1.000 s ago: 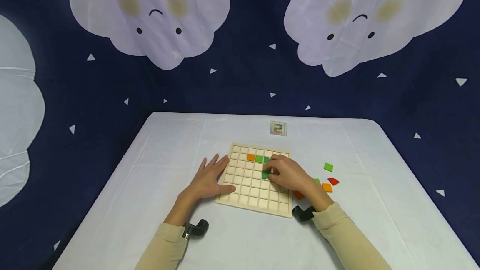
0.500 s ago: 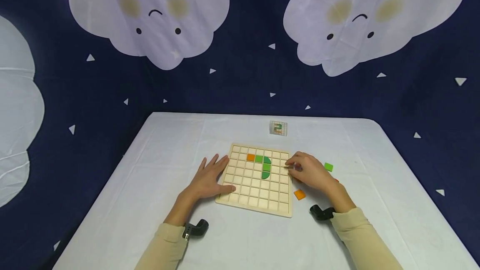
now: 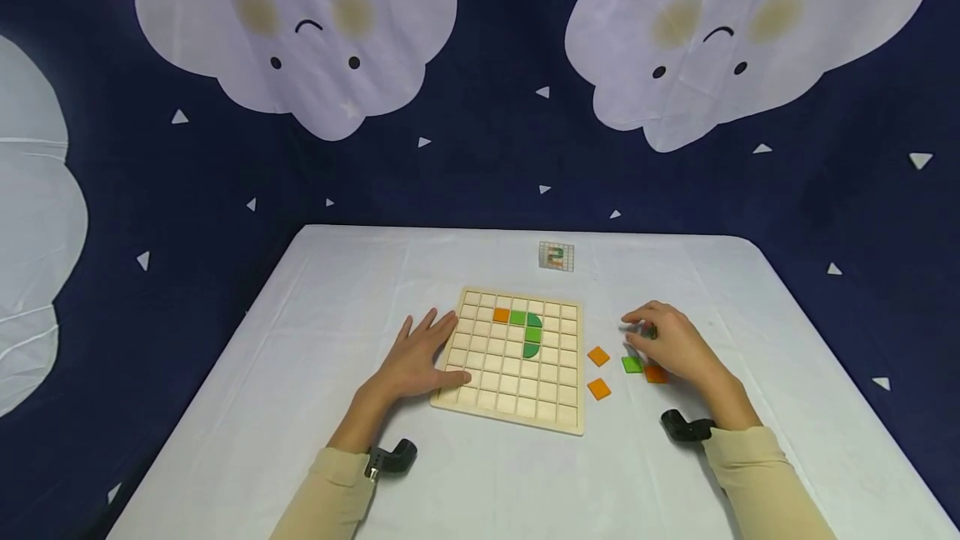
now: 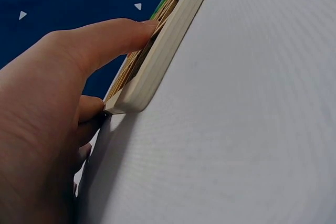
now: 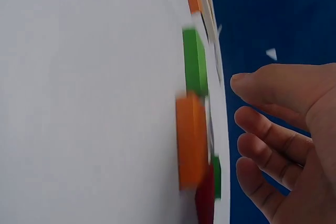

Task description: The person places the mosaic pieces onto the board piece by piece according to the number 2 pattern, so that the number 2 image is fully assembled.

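My left hand rests along the left edge of a wooden grid board, its thumb lying on top. Set in the board are an orange square tile, a light green square, a dark green quarter-round, a second light green square and another dark green quarter-round. Off to the right, my right hand hovers over loose tiles with loosely bent fingers, holding nothing. Below it lie a light green tile, an orange tile, a red piece and a further green tile.
Two orange tiles lie beside the board's right edge. Behind the board is a small card with a coloured pattern on a grid. A white cloth covers the table, and a dark blue cloud-print curtain hangs behind.
My right hand has left the board and moved right to the loose tiles. The light green square between the quarter-rounds is now uncovered. My left hand has stayed in place.
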A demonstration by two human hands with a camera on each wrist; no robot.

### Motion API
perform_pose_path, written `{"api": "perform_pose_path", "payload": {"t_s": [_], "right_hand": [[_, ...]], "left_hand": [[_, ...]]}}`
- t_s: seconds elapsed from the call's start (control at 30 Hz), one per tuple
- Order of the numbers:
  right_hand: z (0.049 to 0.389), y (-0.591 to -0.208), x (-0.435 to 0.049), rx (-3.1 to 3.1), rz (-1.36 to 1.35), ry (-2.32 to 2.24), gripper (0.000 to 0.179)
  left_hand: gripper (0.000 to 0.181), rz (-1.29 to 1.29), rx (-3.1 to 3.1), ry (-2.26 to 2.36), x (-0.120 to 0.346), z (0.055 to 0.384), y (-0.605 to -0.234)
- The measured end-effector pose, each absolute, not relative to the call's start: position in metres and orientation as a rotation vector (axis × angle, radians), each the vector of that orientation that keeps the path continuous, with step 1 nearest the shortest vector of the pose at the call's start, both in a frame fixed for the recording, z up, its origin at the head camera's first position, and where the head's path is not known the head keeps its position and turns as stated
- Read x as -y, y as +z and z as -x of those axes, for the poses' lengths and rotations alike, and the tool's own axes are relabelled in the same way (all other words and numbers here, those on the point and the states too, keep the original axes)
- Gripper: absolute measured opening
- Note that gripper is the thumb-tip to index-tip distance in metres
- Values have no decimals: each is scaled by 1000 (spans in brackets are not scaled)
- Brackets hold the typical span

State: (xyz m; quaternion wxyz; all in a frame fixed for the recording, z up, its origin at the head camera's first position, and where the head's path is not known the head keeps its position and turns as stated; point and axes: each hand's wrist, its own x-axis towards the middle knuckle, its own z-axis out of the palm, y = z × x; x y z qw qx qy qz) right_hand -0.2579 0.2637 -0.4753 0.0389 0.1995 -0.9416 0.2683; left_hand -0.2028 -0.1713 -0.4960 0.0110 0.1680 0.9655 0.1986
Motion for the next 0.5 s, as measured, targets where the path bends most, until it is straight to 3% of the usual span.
{"api": "perform_pose_path", "payload": {"t_s": [0.5], "right_hand": [[259, -483, -301, 2939, -450, 767, 35]], "left_hand": [[106, -525, -3003, 607, 172, 204, -496]]}}
